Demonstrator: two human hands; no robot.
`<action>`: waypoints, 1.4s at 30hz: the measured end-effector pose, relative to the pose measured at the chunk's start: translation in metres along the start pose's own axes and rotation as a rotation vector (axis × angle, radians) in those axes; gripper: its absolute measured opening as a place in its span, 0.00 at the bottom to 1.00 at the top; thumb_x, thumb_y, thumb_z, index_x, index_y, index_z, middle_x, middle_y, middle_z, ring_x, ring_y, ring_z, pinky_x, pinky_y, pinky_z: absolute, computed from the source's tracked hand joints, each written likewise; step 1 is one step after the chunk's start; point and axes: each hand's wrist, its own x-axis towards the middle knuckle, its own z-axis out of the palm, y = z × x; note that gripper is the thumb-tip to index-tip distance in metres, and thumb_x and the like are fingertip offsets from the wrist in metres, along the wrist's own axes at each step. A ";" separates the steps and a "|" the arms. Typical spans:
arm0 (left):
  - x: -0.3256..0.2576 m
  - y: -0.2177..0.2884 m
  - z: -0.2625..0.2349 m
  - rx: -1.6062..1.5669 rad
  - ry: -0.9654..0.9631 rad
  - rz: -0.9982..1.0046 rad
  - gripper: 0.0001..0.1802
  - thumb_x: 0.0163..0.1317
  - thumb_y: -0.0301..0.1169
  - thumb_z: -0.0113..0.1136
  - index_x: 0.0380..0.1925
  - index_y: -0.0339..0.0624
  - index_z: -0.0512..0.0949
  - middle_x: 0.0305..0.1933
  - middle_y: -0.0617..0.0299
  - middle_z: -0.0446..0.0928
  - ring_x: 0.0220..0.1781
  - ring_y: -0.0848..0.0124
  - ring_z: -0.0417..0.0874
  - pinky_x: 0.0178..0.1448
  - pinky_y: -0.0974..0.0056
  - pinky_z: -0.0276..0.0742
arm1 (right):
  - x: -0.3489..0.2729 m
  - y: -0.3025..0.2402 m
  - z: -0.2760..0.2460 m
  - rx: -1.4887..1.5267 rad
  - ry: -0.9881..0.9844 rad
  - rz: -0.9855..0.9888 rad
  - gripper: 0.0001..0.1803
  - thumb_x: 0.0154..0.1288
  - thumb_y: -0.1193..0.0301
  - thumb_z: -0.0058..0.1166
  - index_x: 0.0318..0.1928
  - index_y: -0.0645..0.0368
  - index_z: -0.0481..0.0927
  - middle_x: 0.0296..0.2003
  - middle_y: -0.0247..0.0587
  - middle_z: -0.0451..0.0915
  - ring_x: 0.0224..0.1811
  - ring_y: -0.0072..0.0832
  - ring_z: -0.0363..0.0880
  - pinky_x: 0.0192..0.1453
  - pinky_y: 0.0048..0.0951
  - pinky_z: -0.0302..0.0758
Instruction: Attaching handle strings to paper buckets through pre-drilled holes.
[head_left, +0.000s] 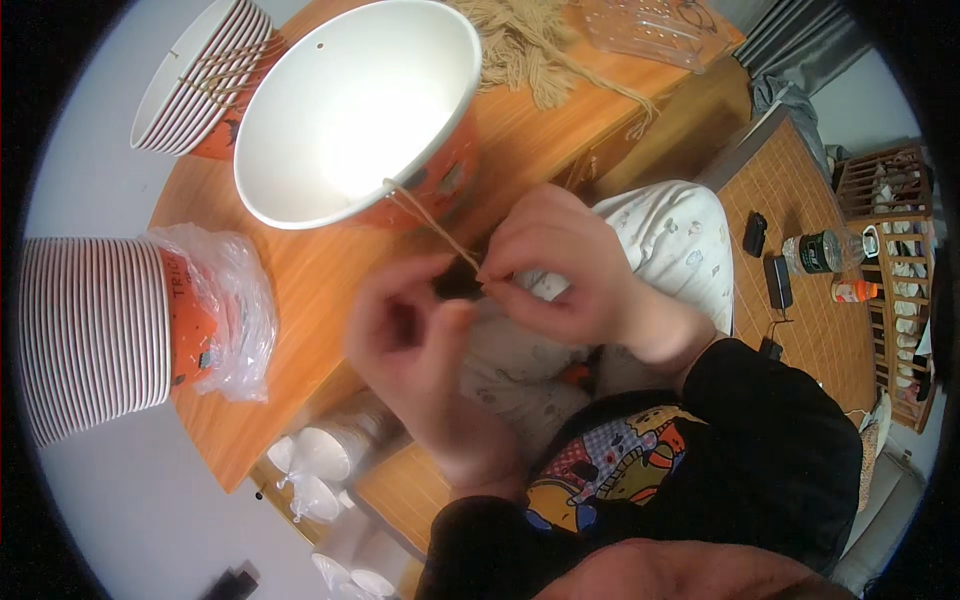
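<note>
A big paper bucket (pixel 457 170), orange with dark prints outside and white inside, lies tilted on the table with its mouth toward me. A tan cord (pixel 430 220) comes out of a hole near its rim. My right hand (pixel 570 265) pinches the cord's free end between thumb and fingertips. Just left of that end is my left hand (pixel 405 345), slightly blurred. Its fingers are curved, with the thumb and index finger apart and nothing visible between them. A second hole shows in the bucket's far wall, with no cord seen in it.
Nested buckets with cords (pixel 205 90) stand at the far left of the wooden table (pixel 310 290). Nearer is a taller stack (pixel 95 330), partly in clear plastic (pixel 245 310). Loose cords (pixel 520 45) and a clear plastic tray (pixel 640 30) lie beyond. A bottle (pixel 815 252) is at right.
</note>
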 end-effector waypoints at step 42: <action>0.008 -0.036 -0.010 -0.266 -0.093 -0.172 0.06 0.64 0.28 0.58 0.35 0.34 0.77 0.30 0.64 0.75 0.25 0.79 0.68 0.26 0.75 0.61 | -0.004 -0.010 0.005 0.340 0.176 0.360 0.07 0.52 0.81 0.63 0.31 0.57 0.80 0.28 0.32 0.81 0.30 0.23 0.71 0.33 0.23 0.67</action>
